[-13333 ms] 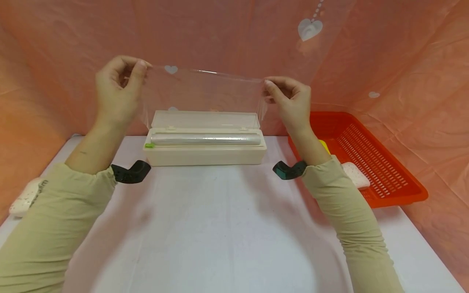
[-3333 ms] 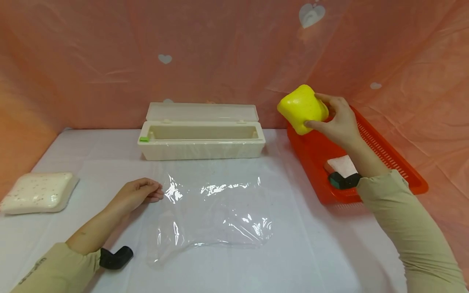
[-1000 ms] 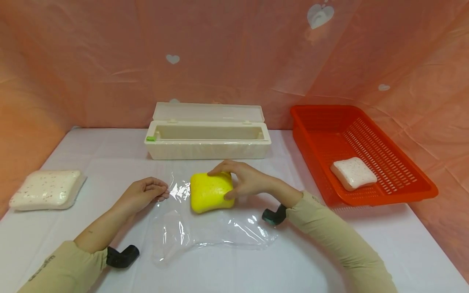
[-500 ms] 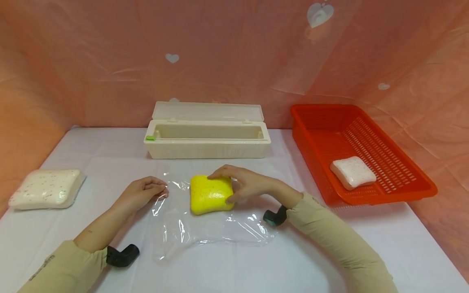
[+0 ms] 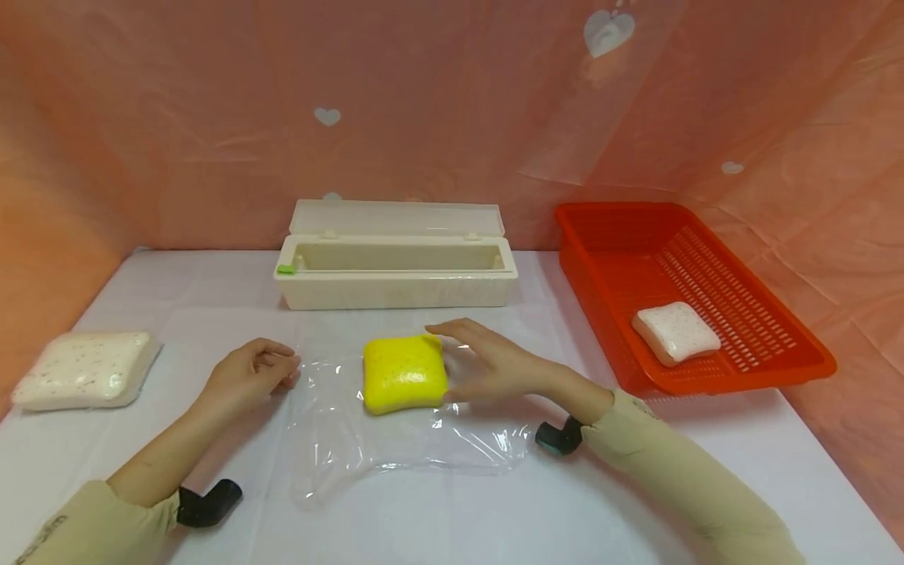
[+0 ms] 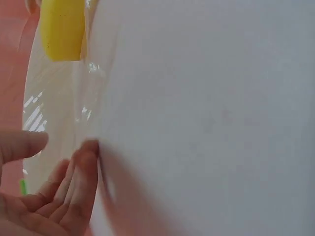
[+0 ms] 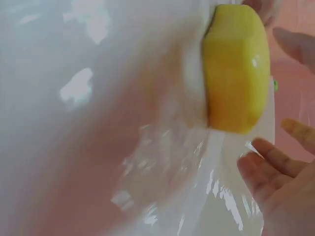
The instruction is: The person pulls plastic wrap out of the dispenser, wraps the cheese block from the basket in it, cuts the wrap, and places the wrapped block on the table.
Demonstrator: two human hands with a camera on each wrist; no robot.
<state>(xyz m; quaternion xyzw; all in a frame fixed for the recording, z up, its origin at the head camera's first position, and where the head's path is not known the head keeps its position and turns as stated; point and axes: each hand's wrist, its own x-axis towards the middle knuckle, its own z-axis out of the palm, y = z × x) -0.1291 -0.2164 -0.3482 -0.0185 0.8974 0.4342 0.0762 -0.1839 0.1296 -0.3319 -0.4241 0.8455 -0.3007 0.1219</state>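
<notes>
Fingers of the right hand (image 5: 497, 367) have just spread off the yellow block (image 5: 405, 374), which lies on the clear film (image 5: 417, 446), seemingly placed; the left hand (image 5: 247, 377), fingers loose, is at the block's nine o'clock.

Yellow block (image 5: 404, 375): one is showing.
White blocks (image 5: 86, 370) (image 5: 676, 333): two are showing.
Film (image 5: 417, 449): one sheet is lying in view.
Box (image 5: 395, 292): one is standing in view, with one lid (image 5: 395, 220) and one tab (image 5: 286, 269) showing.
Basket (image 5: 595, 306): one is standing in view, holding one block.
Left hand (image 5: 247, 373), right hand (image 5: 497, 365): one of each is showing.
Sleeves (image 5: 99, 524) (image 5: 685, 471): two are showing.
Black wrist pieces (image 5: 209, 504) (image 5: 559, 436): two are showing.
Hearts (image 5: 609, 33) (image 5: 327, 117) (image 5: 732, 168) (image 5: 332, 196): three are showing whole, one partly.
Surface (image 5: 438, 518): one is showing.
</notes>
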